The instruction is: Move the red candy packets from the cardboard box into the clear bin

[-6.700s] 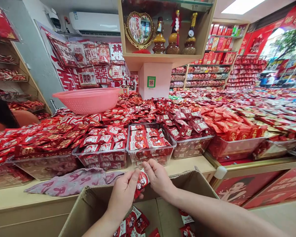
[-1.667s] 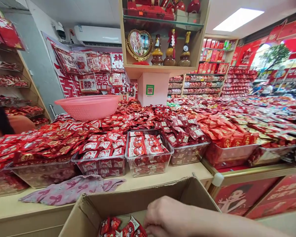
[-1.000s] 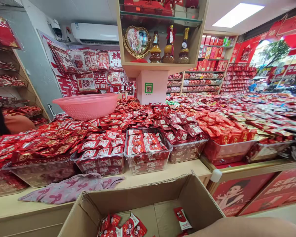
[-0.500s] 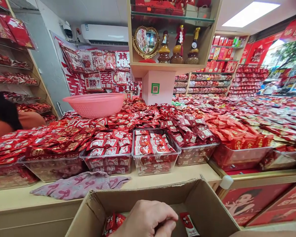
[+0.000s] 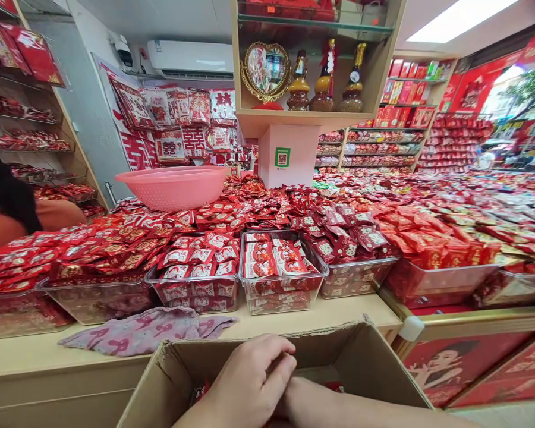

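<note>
My left hand point(image 5: 249, 380) hangs over the open cardboard box point(image 5: 370, 356) at the bottom of the view, its fingers curled shut; what they hold, if anything, is hidden. My right forearm point(image 5: 361, 410) comes in from the lower right, and its hand is tucked under the left one, out of sight. A bit of a red sweet packet point(image 5: 199, 390) shows inside the box by the left hand. Just beyond the box, on the counter, stands a clear bin point(image 5: 285, 297) of neatly laid red-and-white packets.
A pink patterned cloth point(image 5: 147, 330) lies on the wooden counter point(image 5: 321, 315). More clear bins and heaps of red packets cover the display behind. A pink basket point(image 5: 173, 187) sits on the heap. Another person point(image 5: 9, 208) is at the left edge.
Earlier both hands held a packet above the box. One hand then dipped into the box, left the view, and my left hand has since risen over the box, covering my right hand.
</note>
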Tool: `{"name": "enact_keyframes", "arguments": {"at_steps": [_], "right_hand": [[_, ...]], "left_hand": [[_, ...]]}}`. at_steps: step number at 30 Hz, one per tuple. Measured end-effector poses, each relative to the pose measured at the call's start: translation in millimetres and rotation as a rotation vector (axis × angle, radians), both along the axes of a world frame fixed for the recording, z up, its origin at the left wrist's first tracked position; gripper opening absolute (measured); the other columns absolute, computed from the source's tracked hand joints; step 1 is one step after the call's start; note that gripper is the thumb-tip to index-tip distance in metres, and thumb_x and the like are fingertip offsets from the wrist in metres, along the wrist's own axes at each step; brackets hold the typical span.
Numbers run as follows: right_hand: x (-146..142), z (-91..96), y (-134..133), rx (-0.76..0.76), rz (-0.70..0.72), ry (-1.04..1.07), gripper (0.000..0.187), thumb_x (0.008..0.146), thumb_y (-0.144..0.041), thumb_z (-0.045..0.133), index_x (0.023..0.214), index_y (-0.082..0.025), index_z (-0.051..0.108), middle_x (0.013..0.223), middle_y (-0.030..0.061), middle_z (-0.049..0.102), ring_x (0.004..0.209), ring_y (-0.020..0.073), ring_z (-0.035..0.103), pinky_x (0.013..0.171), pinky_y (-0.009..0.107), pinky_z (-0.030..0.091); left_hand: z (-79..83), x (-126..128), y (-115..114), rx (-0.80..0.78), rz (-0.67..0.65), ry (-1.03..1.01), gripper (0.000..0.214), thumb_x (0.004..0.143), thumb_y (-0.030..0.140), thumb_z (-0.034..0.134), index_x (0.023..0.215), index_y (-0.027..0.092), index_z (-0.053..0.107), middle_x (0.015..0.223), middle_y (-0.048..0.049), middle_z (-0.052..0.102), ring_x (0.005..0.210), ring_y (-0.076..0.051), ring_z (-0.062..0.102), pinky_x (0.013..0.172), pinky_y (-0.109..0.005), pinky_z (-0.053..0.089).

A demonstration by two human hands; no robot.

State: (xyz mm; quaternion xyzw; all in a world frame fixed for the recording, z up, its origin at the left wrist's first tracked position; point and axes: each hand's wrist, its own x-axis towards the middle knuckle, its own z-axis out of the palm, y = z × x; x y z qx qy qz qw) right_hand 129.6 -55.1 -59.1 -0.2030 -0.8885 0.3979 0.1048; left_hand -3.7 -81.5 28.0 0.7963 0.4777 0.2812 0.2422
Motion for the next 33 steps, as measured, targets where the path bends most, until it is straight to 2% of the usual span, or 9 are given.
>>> {"name": "enact_keyframes", "arguments": {"at_steps": [4, 7, 11, 15, 19, 26, 30, 33], "right_hand": [[2.0, 21.1, 10.3, 0.012, -0.207, 0.175, 0.021, 0.074, -0.013, 0.040, 0.083, -0.014, 0.059, 0.076, 0.0027, 0.060, 0.066, 0.0118, 0.051, 0.059, 0.021, 0.040], [6.1, 34.9, 12.9, -0.026, -0.388, 0.301, 0.019, 0.078, -0.020, 0.039, 0.072, -0.012, 0.055, 0.063, 0.0002, 0.053, 0.056, 0.0090, 0.042, 0.054, 0.020, 0.036], [9.2, 40.8, 17.7, -0.110, -0.588, 0.383, 0.024, 0.079, -0.032, 0.042, 0.064, -0.014, 0.049, 0.057, -0.0017, 0.043, 0.054, 0.0086, 0.035, 0.051, 0.020, 0.032], [8.3, 42.7, 19.3, -0.203, -0.617, 0.439, 0.027, 0.079, -0.037, 0.042, 0.063, -0.016, 0.044, 0.056, -0.0028, 0.039, 0.053, 0.0086, 0.034, 0.050, 0.021, 0.031], [6.2, 41.7, 16.8, -0.232, -0.626, 0.478, 0.030, 0.079, -0.041, 0.042, 0.062, -0.017, 0.040, 0.055, -0.0038, 0.036, 0.052, 0.0081, 0.034, 0.049, 0.021, 0.031], [4.2, 39.5, 14.4, -0.421, -0.624, 0.574, 0.033, 0.077, -0.048, 0.044, 0.067, -0.017, 0.042, 0.054, -0.0042, 0.041, 0.048, 0.0071, 0.039, 0.046, 0.020, 0.032], [6.2, 47.5, 14.9, -0.608, -0.598, 0.556, 0.038, 0.071, -0.052, 0.050, 0.071, -0.015, 0.047, 0.057, -0.0025, 0.049, 0.047, 0.0071, 0.044, 0.046, 0.020, 0.035], [7.5, 49.2, 18.2, -0.586, -0.654, 0.579, 0.039, 0.069, -0.053, 0.052, 0.069, -0.014, 0.046, 0.055, -0.0030, 0.050, 0.045, 0.0065, 0.045, 0.044, 0.019, 0.034]], "left_hand": [[2.7, -2.9, 4.3, -0.061, 0.117, -0.056, 0.023, 0.083, 0.031, 0.039, 0.083, 0.022, 0.060, 0.079, -0.0024, 0.065, 0.074, -0.017, 0.057, 0.068, -0.026, 0.041], [0.9, -3.2, 7.0, -0.134, 0.149, -0.122, 0.026, 0.082, 0.036, 0.038, 0.081, 0.020, 0.059, 0.075, -0.0023, 0.065, 0.070, -0.018, 0.057, 0.064, -0.026, 0.041], [-7.5, -0.8, 10.4, -0.187, 0.188, -0.199, 0.026, 0.082, 0.038, 0.039, 0.076, 0.019, 0.056, 0.062, 0.0002, 0.061, 0.058, -0.016, 0.054, 0.054, -0.024, 0.039], [-16.0, 3.3, 12.1, -0.091, 0.270, -0.187, 0.028, 0.083, 0.036, 0.036, 0.068, 0.020, 0.052, 0.061, 0.0010, 0.055, 0.061, -0.016, 0.051, 0.059, -0.026, 0.038], [-20.6, 5.6, 13.6, -0.052, 0.298, -0.183, 0.026, 0.085, 0.035, 0.033, 0.070, 0.021, 0.049, 0.064, 0.0006, 0.055, 0.063, -0.017, 0.051, 0.061, -0.026, 0.037], [-16.6, 4.2, 15.9, -0.024, 0.281, -0.140, 0.027, 0.085, 0.035, 0.033, 0.070, 0.022, 0.050, 0.060, 0.0021, 0.054, 0.058, -0.015, 0.050, 0.055, -0.024, 0.035], [-8.9, 1.2, 14.9, -0.037, 0.284, -0.243, 0.026, 0.082, 0.038, 0.040, 0.075, 0.021, 0.058, 0.067, 0.0001, 0.061, 0.064, -0.016, 0.053, 0.060, -0.024, 0.038], [-7.8, -0.1, 15.3, -0.167, 0.324, -0.403, 0.032, 0.081, 0.045, 0.038, 0.080, 0.020, 0.057, 0.062, 0.0015, 0.060, 0.059, -0.016, 0.054, 0.054, -0.024, 0.040]]}}
